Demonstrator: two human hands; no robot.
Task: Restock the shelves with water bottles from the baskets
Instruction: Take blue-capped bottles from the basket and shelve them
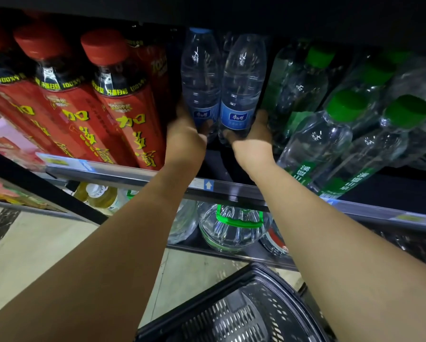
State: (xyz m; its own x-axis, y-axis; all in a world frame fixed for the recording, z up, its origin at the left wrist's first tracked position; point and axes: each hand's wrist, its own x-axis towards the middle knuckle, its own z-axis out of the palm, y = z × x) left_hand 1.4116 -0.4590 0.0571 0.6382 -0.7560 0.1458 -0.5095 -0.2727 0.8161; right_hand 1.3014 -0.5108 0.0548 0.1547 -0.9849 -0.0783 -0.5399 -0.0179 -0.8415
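Two clear water bottles with blue labels stand side by side deep in the dark shelf bay. My left hand (185,134) grips the lower part of the left bottle (200,77), which has a blue cap. My right hand (252,135) grips the base of the right bottle (242,80), whose cap is hidden in shadow. Both arms reach over the shelf's front rail (123,172). A black plastic basket (234,314) sits on the floor below, between my arms.
Red-capped red-label drink bottles (123,102) fill the shelf to the left. Clear bottles with green caps (330,129) crowd the right side. On the lower shelf stand a large water jug with a green handle (234,225) and yellow drink bottles (101,195).
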